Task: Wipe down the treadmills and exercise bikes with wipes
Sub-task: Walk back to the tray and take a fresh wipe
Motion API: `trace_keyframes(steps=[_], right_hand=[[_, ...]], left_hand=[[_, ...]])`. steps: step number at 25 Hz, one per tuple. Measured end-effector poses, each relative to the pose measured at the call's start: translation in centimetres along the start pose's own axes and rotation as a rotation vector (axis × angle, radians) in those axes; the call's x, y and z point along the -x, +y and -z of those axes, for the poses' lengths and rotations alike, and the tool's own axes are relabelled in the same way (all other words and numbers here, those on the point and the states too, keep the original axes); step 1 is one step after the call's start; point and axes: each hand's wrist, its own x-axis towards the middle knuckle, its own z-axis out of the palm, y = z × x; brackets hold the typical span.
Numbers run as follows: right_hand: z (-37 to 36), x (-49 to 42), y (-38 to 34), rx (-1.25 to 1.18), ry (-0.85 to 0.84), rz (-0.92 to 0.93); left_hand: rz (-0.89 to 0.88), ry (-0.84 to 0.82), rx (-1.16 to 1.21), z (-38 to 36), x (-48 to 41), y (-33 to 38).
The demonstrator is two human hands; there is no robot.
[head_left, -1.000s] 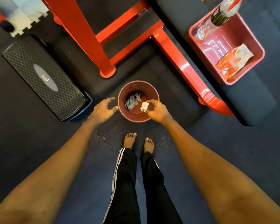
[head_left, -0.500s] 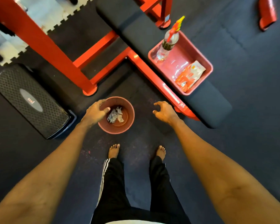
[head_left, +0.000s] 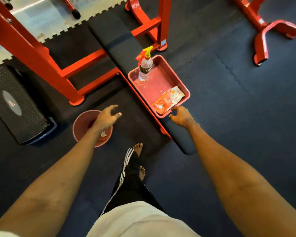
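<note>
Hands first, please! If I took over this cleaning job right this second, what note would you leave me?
Left hand: open and empty, over the pink bin.
Right hand: empty, at the near corner of the red tray; I cannot tell if it touches the rim.
Things: the orange wipes pack lies in the tray. The spray bottle stands upright at the tray's far end. The tray sits on the black bench pad.
Done: a white scrap, likely a used wipe, is in the bin.
Left: probably take a fresh wipe. No treadmill or bike is in view.
</note>
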Motion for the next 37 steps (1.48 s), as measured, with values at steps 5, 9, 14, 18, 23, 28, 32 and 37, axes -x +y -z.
trace_keyframes(steps=[5, 9, 14, 18, 23, 28, 32, 37], right_hand=[[1.9, -6.3, 3.9, 0.045, -0.047, -0.026], [3.1, -10.6, 6.2, 0.086, -0.091, -0.022], [3.4, -18.5, 9.4, 0.221, -0.236, 0.047], [2.8, -23.9, 11.7, 0.44, -0.343, 0.175], [0.0, -28.9, 13.6, 0.547, -0.453, 0.348], [-3.7, -31.1, 14.1, 0.453, -0.431, 0.486], [-5.1, -31.8, 15.5, 0.46, -0.391, 0.564], [-6.8, -32.5, 15.9, 0.538, -0.281, 0.584]], left_hand=[[0.046, 0.005, 0.072, -3.8, -4.5, 2.2], [0.126, 0.018, 0.079, -6.4, -5.8, 2.4], [0.222, 0.119, 0.102, -10.3, -6.9, 4.1], [0.268, 0.177, 0.168, -14.4, -7.3, 4.8], [0.309, 0.197, 0.187, -19.0, -7.6, 3.9], [0.328, 0.241, 0.194, -20.2, -8.4, 1.2], [0.339, 0.256, 0.219, -21.0, -8.1, 0.0], [0.372, 0.224, 0.247, -23.2, -7.3, -0.8]])
